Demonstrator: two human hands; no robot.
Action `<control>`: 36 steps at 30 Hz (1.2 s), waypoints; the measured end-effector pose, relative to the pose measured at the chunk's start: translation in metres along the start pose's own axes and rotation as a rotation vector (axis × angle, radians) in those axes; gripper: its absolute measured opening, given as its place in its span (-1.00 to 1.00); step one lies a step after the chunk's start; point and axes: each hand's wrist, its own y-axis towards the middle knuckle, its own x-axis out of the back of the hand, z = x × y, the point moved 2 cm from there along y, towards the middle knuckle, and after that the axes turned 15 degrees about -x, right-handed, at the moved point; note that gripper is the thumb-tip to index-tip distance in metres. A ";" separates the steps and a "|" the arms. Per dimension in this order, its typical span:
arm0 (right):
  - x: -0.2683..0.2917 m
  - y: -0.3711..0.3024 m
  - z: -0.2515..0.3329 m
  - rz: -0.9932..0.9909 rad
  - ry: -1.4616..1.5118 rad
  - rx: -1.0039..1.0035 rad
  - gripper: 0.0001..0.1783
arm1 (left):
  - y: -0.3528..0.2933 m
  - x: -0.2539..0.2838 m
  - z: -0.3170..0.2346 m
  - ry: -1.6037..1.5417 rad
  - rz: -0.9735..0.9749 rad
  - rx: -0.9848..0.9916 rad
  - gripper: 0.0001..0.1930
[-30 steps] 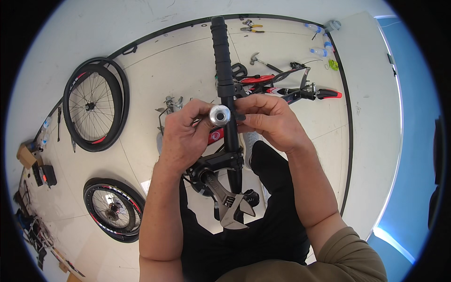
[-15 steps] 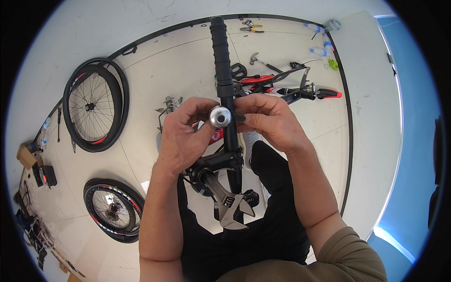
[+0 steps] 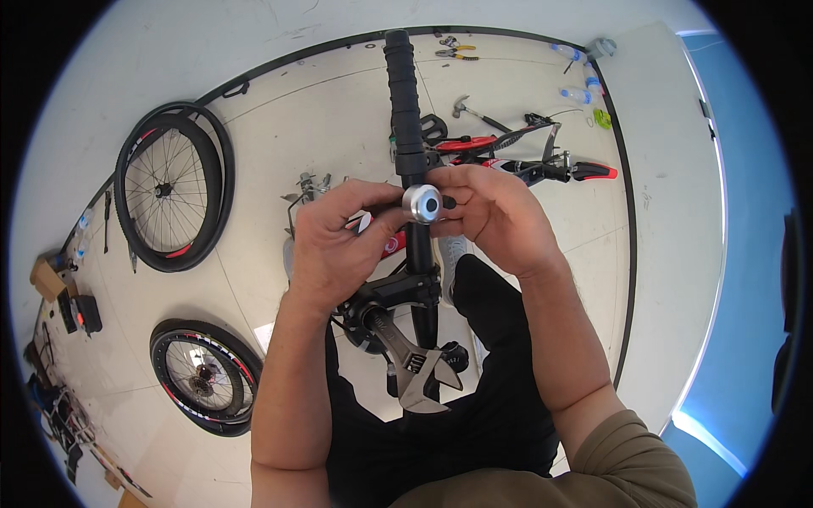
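A silver bicycle bell (image 3: 421, 204) with a dark centre sits on the black handlebar (image 3: 418, 245), just below its ribbed grip (image 3: 405, 106). My left hand (image 3: 326, 241) pinches at the bell's left side, fingertips reaching the bar behind it. From the right, my right hand (image 3: 504, 216) curls its fingers against the bell and bar, close to the small black lever (image 3: 449, 202). The fingertips behind the bar are partly hidden. Below the hands, an adjustable wrench (image 3: 415, 368) rests by the black stem (image 3: 394, 292), jaws toward me.
Two wheels with tyres, one upper (image 3: 169, 190) and one lower (image 3: 206, 377), lie at the left. A red-and-black bicycle frame (image 3: 500, 157), a hammer (image 3: 478, 113) and yellow-handled pliers (image 3: 457, 54) lie beyond the handlebar. Plastic bottles (image 3: 577, 95) stand near the right wall.
The bell has turned to the right around the bar, now facing up in front of it. My right thumb has drawn back from the lever.
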 end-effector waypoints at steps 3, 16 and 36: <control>-0.002 -0.002 -0.002 -0.073 -0.138 0.034 -0.56 | -0.002 -0.001 0.003 -0.009 -0.002 -0.009 -0.76; -0.004 -0.002 -0.002 -0.072 -0.184 0.041 -0.58 | -0.003 -0.004 0.008 -0.109 -0.017 -0.032 -0.66; -0.003 -0.003 0.000 -0.071 -0.161 0.047 -0.58 | -0.002 -0.004 0.009 -0.119 -0.011 -0.004 -0.70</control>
